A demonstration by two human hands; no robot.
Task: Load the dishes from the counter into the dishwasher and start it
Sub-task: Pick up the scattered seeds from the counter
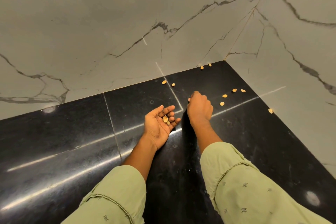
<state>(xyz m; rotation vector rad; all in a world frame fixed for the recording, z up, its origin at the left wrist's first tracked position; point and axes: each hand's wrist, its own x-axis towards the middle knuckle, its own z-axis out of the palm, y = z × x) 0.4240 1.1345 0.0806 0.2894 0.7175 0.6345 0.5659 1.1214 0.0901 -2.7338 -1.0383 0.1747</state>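
Marble walls point(109, 23) cornering a black counter point(72, 142), pale green sleeves point(245, 187) reaching over it. Palm up just above the counter, the left hand point(158, 125), fingers point(168, 109) loosely cupped, gripping nothing, cradling nut shells point(165, 119). Knuckles up, the right hand point(200, 105), curled down onto the counter; impossible to tell whether pinching a shell. Risk: a tilt of the cupped palm spilling its load back; stray shells point(225, 95) beside the right hand and along the walls easily missed. No dishes or dishwasher in view, so nowhere near the fingers.
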